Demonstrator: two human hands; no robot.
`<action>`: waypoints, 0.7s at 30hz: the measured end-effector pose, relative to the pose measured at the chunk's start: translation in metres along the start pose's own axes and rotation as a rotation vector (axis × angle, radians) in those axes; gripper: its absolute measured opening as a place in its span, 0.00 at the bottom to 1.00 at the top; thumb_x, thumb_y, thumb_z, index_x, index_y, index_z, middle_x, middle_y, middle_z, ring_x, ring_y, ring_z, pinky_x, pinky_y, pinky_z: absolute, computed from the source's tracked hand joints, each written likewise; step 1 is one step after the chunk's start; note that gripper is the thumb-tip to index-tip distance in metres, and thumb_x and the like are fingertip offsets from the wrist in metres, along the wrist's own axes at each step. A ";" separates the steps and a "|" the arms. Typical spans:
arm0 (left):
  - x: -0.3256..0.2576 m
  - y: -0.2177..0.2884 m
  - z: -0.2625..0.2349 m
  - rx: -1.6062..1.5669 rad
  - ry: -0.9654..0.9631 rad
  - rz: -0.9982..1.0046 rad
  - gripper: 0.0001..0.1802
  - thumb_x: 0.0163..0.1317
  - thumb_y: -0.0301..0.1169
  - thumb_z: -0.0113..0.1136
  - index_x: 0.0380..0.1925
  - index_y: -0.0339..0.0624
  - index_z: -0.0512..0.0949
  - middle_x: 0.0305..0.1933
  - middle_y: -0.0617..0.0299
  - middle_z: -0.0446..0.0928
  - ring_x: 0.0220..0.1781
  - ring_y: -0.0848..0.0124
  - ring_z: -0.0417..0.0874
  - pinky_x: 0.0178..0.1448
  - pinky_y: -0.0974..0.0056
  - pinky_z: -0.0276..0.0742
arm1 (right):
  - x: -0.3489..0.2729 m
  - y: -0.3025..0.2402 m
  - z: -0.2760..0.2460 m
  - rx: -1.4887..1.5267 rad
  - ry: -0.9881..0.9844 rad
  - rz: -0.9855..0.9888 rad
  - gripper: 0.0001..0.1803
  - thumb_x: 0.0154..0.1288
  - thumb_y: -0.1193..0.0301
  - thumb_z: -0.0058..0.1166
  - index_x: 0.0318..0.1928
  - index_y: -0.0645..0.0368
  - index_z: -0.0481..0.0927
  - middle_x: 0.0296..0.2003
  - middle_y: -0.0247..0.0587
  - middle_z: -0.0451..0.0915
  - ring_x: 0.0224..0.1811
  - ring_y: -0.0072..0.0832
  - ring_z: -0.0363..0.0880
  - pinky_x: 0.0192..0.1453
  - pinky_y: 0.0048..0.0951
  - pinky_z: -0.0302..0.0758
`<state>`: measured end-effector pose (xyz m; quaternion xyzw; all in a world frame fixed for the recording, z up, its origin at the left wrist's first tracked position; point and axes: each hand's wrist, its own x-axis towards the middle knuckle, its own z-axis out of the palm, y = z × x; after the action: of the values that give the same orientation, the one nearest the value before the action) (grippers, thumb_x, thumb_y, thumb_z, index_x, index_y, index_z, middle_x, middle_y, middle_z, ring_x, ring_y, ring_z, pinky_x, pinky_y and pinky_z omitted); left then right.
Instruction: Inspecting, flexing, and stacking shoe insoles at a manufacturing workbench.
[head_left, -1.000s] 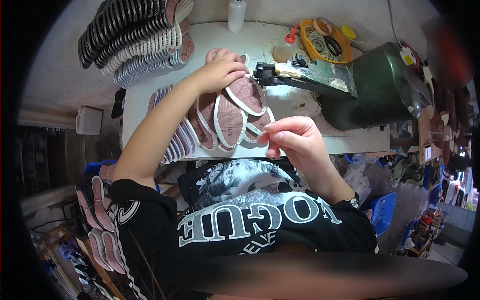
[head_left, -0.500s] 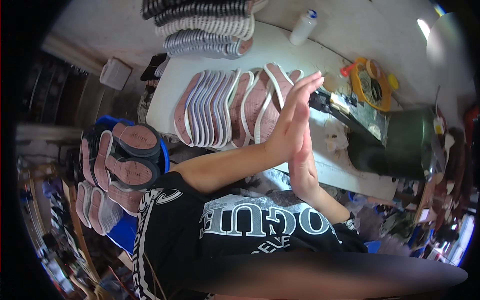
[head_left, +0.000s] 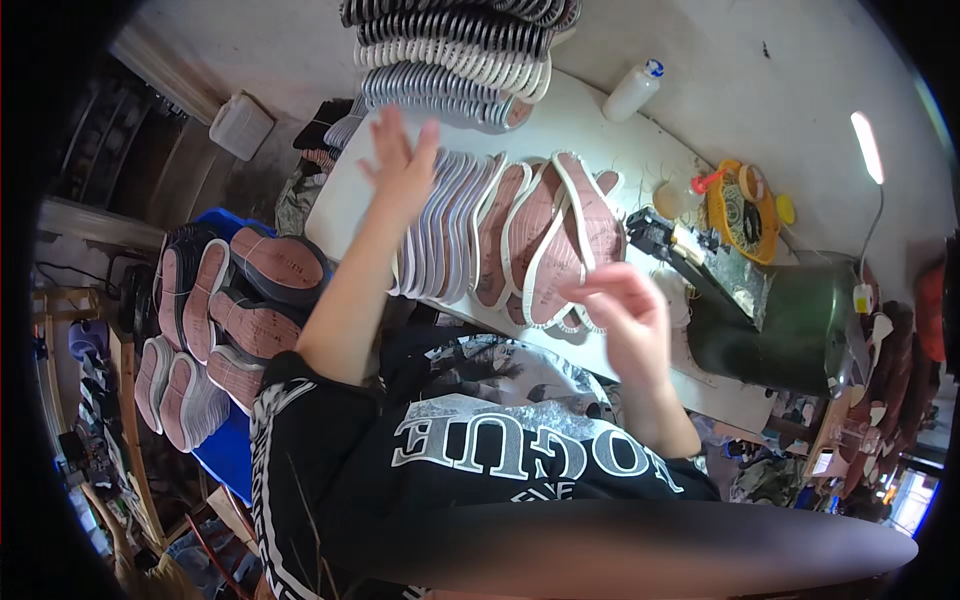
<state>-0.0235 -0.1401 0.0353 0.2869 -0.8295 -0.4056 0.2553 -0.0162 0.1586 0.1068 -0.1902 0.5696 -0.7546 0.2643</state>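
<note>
My left hand (head_left: 403, 172) is raised over the left end of a row of shoe soles (head_left: 445, 225), its fingers spread and nothing in them. The soles stand on edge, packed close, with white and greyish rims. Beside the row, several loose pinkish-brown soles with white rims (head_left: 555, 235) lie overlapping on the white table (head_left: 340, 205). At their near right edge hovers my right hand (head_left: 632, 315), blurred, with loosely bent fingers and no object visible in it. Whether either hand touches a sole cannot be made out.
Stacks of black, white and grey soles (head_left: 450, 60) rise at the table's back. A white bottle (head_left: 632, 92), a yellow basket (head_left: 742, 210), a black clamp-like device (head_left: 690, 250) and a dark green bin (head_left: 790, 330) stand rightward. More soles (head_left: 270, 275) fill a blue container (head_left: 222, 462) at left.
My palms were pressed together in front of the loose soles; now they are apart. The left hand has moved left over the row, and the right hand has come down. The view has shifted slightly.
</note>
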 end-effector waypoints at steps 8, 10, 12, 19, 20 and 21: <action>-0.020 -0.117 -0.059 0.397 -0.395 -0.224 0.48 0.48 0.62 0.62 0.56 0.33 0.66 0.54 0.43 0.70 0.58 0.49 0.69 0.62 0.52 0.63 | -0.056 -0.063 -0.075 -0.719 -0.212 0.242 0.22 0.62 0.85 0.44 0.56 0.59 0.74 0.66 0.46 0.63 0.62 0.33 0.70 0.59 0.32 0.74; -0.016 -0.103 -0.062 0.309 -0.394 -0.304 0.48 0.42 0.61 0.68 0.52 0.30 0.69 0.49 0.42 0.73 0.53 0.52 0.72 0.57 0.54 0.68 | -0.058 -0.080 -0.076 -0.865 -0.374 0.389 0.24 0.62 0.83 0.47 0.59 0.57 0.70 0.63 0.47 0.67 0.60 0.34 0.73 0.57 0.31 0.75; -0.014 -0.070 -0.072 0.296 -0.307 -0.292 0.47 0.34 0.56 0.76 0.44 0.27 0.71 0.44 0.44 0.75 0.47 0.56 0.77 0.50 0.60 0.73 | -0.053 -0.088 -0.072 -0.903 -0.399 0.404 0.25 0.62 0.80 0.51 0.61 0.59 0.67 0.59 0.46 0.72 0.57 0.34 0.75 0.56 0.32 0.74; 0.006 -0.049 -0.088 0.211 -0.493 -0.240 0.33 0.45 0.44 0.72 0.43 0.29 0.76 0.36 0.53 0.80 0.38 0.69 0.80 0.42 0.64 0.74 | -0.031 -0.067 -0.077 -0.664 -0.300 0.111 0.16 0.64 0.74 0.53 0.51 0.66 0.75 0.46 0.45 0.80 0.49 0.31 0.79 0.55 0.31 0.73; 0.005 -0.043 -0.088 0.121 -0.454 -0.188 0.30 0.49 0.43 0.70 0.44 0.30 0.76 0.37 0.54 0.80 0.38 0.71 0.80 0.43 0.65 0.74 | -0.029 -0.060 -0.078 -0.653 -0.306 0.109 0.16 0.64 0.74 0.53 0.51 0.66 0.75 0.46 0.45 0.80 0.49 0.31 0.79 0.55 0.31 0.73; 0.005 -0.041 -0.088 -0.127 -0.509 -0.159 0.24 0.58 0.38 0.64 0.49 0.31 0.74 0.43 0.58 0.79 0.44 0.72 0.79 0.49 0.66 0.73 | -0.027 -0.051 -0.082 -0.570 -0.328 0.059 0.14 0.66 0.72 0.52 0.50 0.64 0.76 0.45 0.45 0.81 0.49 0.30 0.79 0.54 0.30 0.73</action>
<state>0.0421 -0.2102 0.0505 0.2234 -0.8148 -0.5345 0.0233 -0.0520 0.2481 0.1333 -0.3588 0.7130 -0.5161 0.3106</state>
